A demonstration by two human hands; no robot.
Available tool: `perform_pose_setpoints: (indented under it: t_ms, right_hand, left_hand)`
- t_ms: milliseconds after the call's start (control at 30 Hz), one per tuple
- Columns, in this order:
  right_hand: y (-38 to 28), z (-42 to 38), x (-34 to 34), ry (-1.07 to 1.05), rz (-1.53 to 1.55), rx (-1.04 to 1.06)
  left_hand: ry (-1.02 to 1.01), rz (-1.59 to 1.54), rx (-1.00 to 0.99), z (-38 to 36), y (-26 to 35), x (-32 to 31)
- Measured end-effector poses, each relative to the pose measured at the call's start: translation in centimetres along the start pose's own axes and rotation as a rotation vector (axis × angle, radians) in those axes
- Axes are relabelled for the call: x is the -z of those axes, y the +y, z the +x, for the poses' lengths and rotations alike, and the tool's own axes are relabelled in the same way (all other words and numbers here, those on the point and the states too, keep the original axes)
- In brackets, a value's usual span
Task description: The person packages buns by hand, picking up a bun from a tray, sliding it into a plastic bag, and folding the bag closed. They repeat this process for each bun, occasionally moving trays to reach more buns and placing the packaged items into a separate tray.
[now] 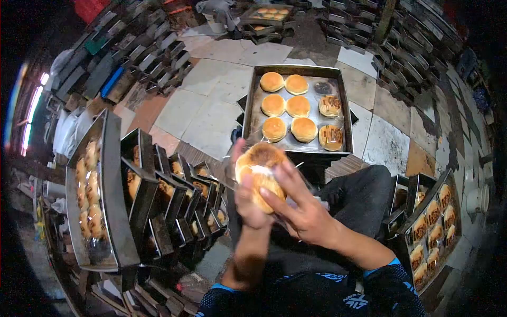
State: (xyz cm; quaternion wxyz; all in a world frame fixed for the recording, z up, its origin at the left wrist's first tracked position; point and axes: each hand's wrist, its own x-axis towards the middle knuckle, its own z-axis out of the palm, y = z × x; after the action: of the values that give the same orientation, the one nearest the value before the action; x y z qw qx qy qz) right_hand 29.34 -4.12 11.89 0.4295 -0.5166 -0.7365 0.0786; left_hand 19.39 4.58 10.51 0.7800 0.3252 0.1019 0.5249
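Both of my hands hold a golden-brown bun [270, 186] above my lap. It looks like two round halves or two buns pressed together; blur hides which. My left hand [251, 205] is wrapped around its left and lower side. On the right side, the fingers of my right hand [303, 214] press against it. Something clear like plastic film shows around the bun. Just beyond my hands, a square metal tray [346, 98] bears several plain golden buns [298, 106] and two dark-striped buns [330, 137] that look wrapped in shiny film.
At my left stand stacked metal trays [119, 211] with glossy wrapped buns [92, 198]. More trays lean at my right, the front one [414, 227] holding dark-striped buns [433, 212]. Further off, another tray [266, 21] of buns sits on the tiled floor [211, 84], between tall tray stacks.
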Motion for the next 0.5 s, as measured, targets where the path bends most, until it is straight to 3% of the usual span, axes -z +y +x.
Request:
perform_pose_setpoints:
  t_ms: [100,133,167,233,267,300,333,400,433,467,500]
  right_hand:
    - [-1.1,0.9,0.5,-0.036,-0.06,-0.111]
    - [-1.7,0.6,0.4,-0.039,-0.048,-0.101]
    - [-2.5,0.0,0.2,-0.005,0.006,-0.11]
    - [-2.5,-1.3,0.1,0.025,0.069,-0.116]
    - [-1.6,-2.6,0.4,-0.233,0.226,-0.074]
    - [-1.2,-3.4,0.5,-0.485,0.383,-0.036]
    - [-1.5,-3.1,0.7,-0.48,0.384,-0.041]
    - [-2.0,-1.5,1.7,-0.207,0.414,-0.172]
    - [-1.7,-1.2,1.3,-0.2,0.409,-0.182]
    - [-1.1,-1.0,0.6,-0.264,0.388,-0.14]
    - [-0.9,-0.8,0.0,-0.325,0.366,-0.098]
  left_hand:
    - [0.255,0.222,0.015,-1.6,-1.8,-0.7]
    - [0.302,0.028,0.128,-1.5,-1.7,0.5]
    - [0.287,-0.085,0.099,-0.9,-0.8,1.4]
    - [0.128,-0.336,0.152,0.0,1.2,3.1]
    - [0.41,-0.113,0.155,0.1,2.3,2.5]
    - [0.404,-0.066,0.165,0.0,2.5,3.0]
    - [0.324,-0.138,0.173,-0.6,2.5,2.9]
    - [0.212,-0.292,0.217,-1.3,2.0,1.7]
    - [0.189,-0.372,0.256,-1.6,1.3,1.0]
    - [0.203,0.005,0.21,-1.7,0.7,0.7]
    - [0.273,0.064,0.405,-1.9,1.0,0.5]
